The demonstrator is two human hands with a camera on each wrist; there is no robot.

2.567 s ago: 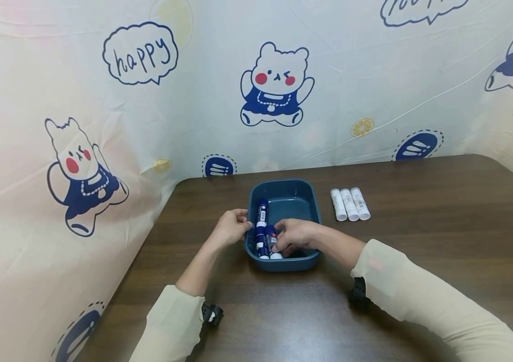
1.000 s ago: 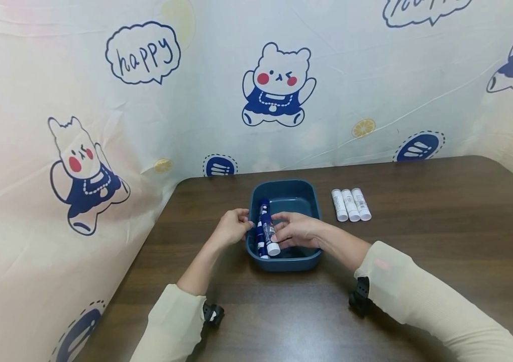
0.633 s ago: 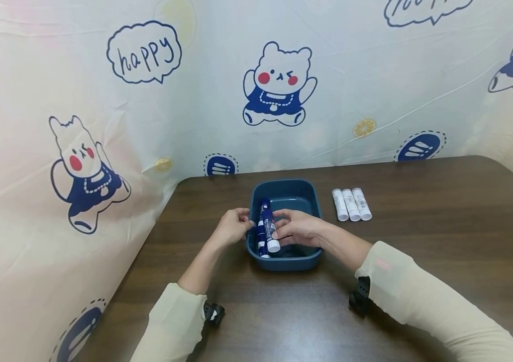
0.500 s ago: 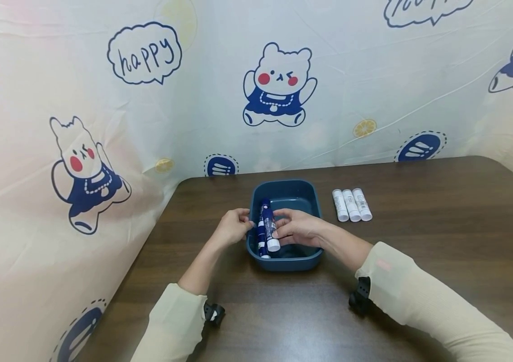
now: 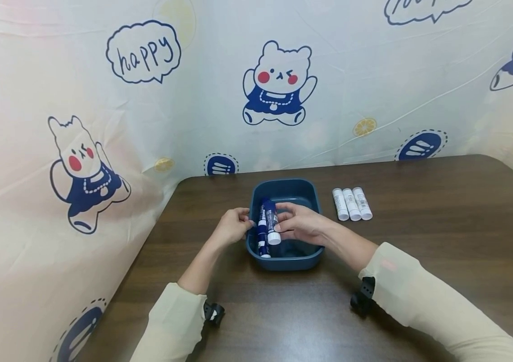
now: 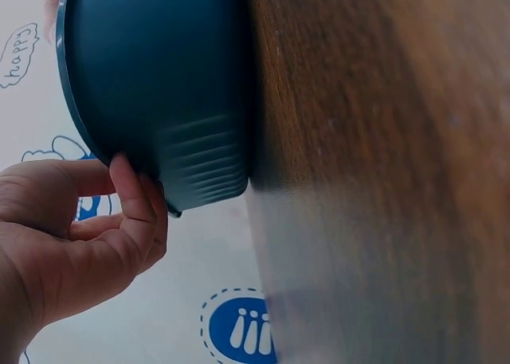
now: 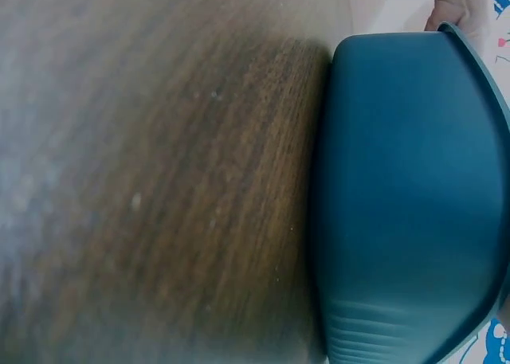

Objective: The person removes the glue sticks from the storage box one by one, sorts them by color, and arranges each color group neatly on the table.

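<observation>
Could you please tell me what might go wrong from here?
The right hand holds one blue tube by the fingertips, so it might slip and knock the other blue tubes in the bin.

The left hand pinches the bin's edge; a tug could shift the bin on the table.

The three white tubes outside look round, so a bump might set them rolling.

Facing you, a pale cloth (image 5: 220,100) printed with cartoon bears (image 5: 274,103), a "happy" speech bubble (image 5: 144,52) and yellow fruit slices (image 5: 365,127) hangs behind the brown wooden table (image 5: 441,226), where three white tubes (image 5: 351,204) lie side by side.
</observation>
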